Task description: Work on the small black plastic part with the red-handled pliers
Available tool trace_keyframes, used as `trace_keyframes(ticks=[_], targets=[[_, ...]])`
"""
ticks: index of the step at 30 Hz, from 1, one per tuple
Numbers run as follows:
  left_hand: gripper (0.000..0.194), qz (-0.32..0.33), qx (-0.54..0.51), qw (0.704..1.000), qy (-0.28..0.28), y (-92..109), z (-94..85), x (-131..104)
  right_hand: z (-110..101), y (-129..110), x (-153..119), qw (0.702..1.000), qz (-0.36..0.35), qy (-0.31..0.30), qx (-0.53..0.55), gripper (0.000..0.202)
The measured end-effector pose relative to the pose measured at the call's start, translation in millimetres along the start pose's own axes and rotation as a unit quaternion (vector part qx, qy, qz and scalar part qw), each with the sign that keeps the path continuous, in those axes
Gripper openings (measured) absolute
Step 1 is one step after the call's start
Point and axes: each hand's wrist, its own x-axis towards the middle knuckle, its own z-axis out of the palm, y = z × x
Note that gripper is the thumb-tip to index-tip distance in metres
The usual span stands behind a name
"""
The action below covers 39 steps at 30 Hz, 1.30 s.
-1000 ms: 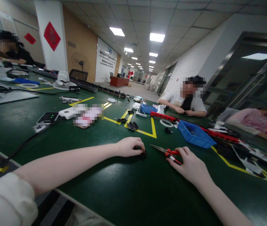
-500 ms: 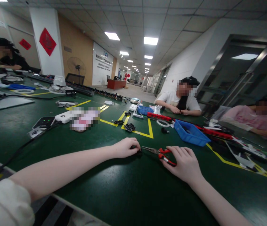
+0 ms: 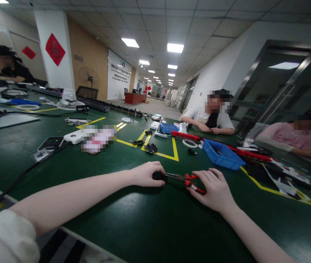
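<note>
My left hand point(image 3: 149, 174) is closed round a small black rounded part point(image 3: 159, 176), holding it just above the green table. In my right hand point(image 3: 215, 187) are long-nose pliers point(image 3: 186, 178) with red and black handles. Their jaws point left, and the tips meet the right side of the black part. Whether the tips grip it or only touch it I cannot tell. Beyond my hands, small black pieces point(image 3: 151, 148) lie in a pile by yellow tape lines. A dark round piece point(image 3: 192, 151) rests to the right of them.
A blue bin point(image 3: 223, 155) stands right of centre, with a smaller blue bin point(image 3: 169, 128) farther back. To the left lie a phone point(image 3: 98, 140), a white power bank point(image 3: 75, 136) and a black cable point(image 3: 29, 168). A person point(image 3: 210, 117) sits across the table.
My left hand has turned, so more of the black part shows. The plier tips, apart from it before, now reach it. My right hand has barely moved.
</note>
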Motion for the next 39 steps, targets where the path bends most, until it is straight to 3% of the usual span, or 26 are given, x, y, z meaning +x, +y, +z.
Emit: trace_keyframes(ticks=[12, 24, 39], targets=[[0.037, 0.014, 0.030, 0.999, -0.013, 3.2, -1.4, 0.5, -0.9, -0.1, -0.5, 0.999, 0.003, -0.034, 0.015, 0.043], [0.028, 0.010, 0.122, 0.992, -0.017, 11.5, -0.9, -1.7, -2.8, 0.4, 1.0, 0.999, 0.001, -0.036, 0.018, 0.038], [0.029, -0.008, 0.134, 0.991, 0.003, 12.0, 2.1, 0.0, -4.2, -0.8, 3.7, 0.998, 0.010, -0.054, 0.027, 0.037]])
